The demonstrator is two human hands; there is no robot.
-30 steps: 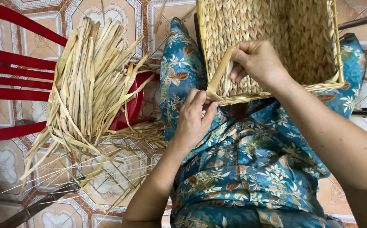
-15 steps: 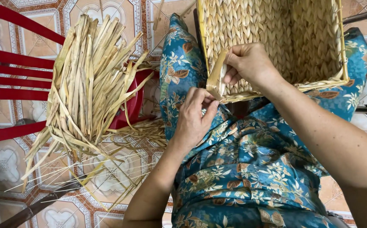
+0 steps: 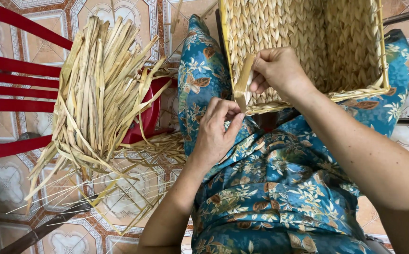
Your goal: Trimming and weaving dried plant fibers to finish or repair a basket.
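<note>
Now the right hand [image 3: 279, 70] reaches in from the lower right, forearm slanting up across the lap, fingers curled and pinching the top of a flat pale strip [image 3: 244, 80] at the basket [image 3: 355, 47] rim; the left hand [image 3: 218, 129] rises from below, wrist bent, thumb and fingers closed on the strip's lower end just beneath the rim; the basket rests on the person's blue floral lap; dried reeds [image 3: 96, 94] lie heaped on a red chair [image 3: 6, 94] to the left.

Rough woven-straw basket [image 3: 303, 42], glossy plastic chair [image 3: 20, 89]
</note>
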